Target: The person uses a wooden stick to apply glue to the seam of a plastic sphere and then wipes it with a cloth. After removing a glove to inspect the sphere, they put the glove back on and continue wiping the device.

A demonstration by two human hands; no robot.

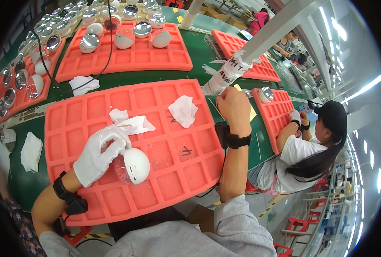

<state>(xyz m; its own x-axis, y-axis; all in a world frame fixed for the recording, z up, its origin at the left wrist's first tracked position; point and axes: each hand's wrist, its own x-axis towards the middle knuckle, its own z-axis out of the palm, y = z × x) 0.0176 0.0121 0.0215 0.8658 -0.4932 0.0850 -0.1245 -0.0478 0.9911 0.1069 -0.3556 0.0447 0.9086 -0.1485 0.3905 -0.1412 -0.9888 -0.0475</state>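
Note:
My left hand (102, 152), in a white glove, has its thumb and fingers closed on the edge of a white domed device (136, 166). The device is tipped on its side, low over the foam tray (194, 175), and a clear part shows beside the white shell. My bare right hand (233, 105) is raised past the tray's far right corner, by the wrapped post (224, 77). Its fingers are curled in, and anything inside them is hidden. Crumpled white cloths (134, 124) lie on the tray just beyond my left hand. Each wrist wears a black strap.
Another pink foam tray (126, 58) at the back bears several domed devices with mirrored faces. More such domes crowd the far left. Thin sticks (216, 108) and yellow paper (252, 112) lie near my right hand. A black cable (111, 43) hangs at the back. A co-worker (306, 150) sits at right.

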